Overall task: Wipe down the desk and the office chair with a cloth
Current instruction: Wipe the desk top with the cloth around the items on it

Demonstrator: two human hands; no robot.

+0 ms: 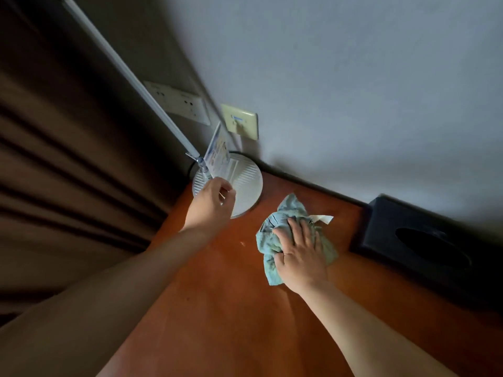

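Observation:
A crumpled pale green cloth [283, 216] lies on the reddish-brown desk [217, 308] near the wall. My right hand [302, 254] presses flat on the cloth with fingers spread. My left hand [211, 204] reaches to the desk's far left corner, where its curled fingers pinch a printed card [217, 155] at its lower edge. The card stands over the round white lamp base [245, 180]. The office chair is out of view.
The lamp's thin white stem [130, 80] rises to the upper left. A black tissue box [424, 243] sits against the wall at right. Wall sockets [177, 102] and a cream switch plate [241, 121] are behind the lamp. Brown curtains [54, 172] hang at left.

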